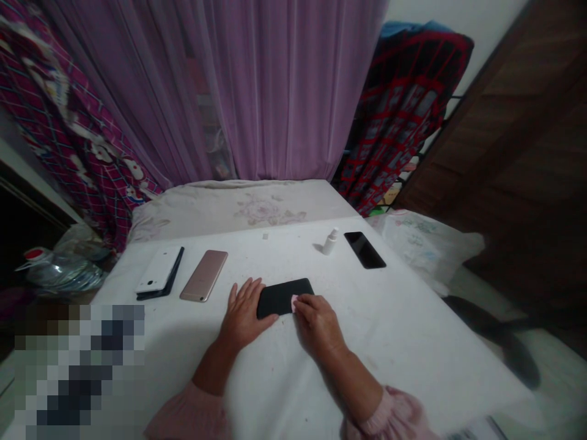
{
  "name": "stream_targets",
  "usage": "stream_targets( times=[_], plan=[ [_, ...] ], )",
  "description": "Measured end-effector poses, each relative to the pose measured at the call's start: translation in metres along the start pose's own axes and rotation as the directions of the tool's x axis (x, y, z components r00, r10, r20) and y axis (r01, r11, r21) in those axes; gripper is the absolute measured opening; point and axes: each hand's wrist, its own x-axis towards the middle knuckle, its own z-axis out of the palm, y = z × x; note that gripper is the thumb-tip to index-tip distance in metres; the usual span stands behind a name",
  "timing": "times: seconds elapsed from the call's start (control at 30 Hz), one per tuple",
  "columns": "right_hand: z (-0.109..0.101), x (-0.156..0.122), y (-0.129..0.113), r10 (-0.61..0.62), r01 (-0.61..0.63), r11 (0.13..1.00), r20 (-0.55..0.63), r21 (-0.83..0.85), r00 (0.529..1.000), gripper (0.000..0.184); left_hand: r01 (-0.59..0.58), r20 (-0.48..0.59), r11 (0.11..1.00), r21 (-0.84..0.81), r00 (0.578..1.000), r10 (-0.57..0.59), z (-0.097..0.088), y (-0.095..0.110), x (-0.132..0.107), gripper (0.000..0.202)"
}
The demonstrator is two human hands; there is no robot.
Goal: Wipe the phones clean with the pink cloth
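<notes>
A black smartphone (pixel 283 297) lies flat on the white table (pixel 389 324), its screen or back facing up. My left hand (pixel 245 311) rests against its left end, with the fingers spread and touching it. My right hand (pixel 317 325) pinches a small pink cloth (pixel 294 303) and presses it onto the phone's lower right part. Part of the phone is hidden under both hands.
Farther left lie a white phone in an open black flip case (pixel 159 271) and a rose-gold phone (pixel 204 275). A small white spray bottle (pixel 330 241) stands beside another black phone (pixel 364 250). A white plastic bag (pixel 426 244) sits beyond the table's right edge.
</notes>
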Motion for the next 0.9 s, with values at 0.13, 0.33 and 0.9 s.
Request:
stream_targets(
  times=[0.13,0.33,0.9],
  plan=[
    [-0.017,-0.005,0.022,0.073,-0.075,0.996,-0.050,-0.057,0.996,0.025,-0.004,-0.003,1.000,-0.003,1.000,0.004,0.001,-0.001,0.000,0.060],
    [-0.014,-0.003,0.011,0.015,-0.016,0.999,-0.031,-0.046,0.999,0.025,-0.018,0.031,1.000,0.023,0.999,0.017,0.003,-0.005,0.000,0.070],
    [-0.015,0.001,0.032,0.106,-0.101,0.994,-0.200,0.035,0.974,0.025,-0.159,-0.099,0.978,-0.134,0.984,0.147,-0.014,-0.004,0.004,0.034]
  ],
)
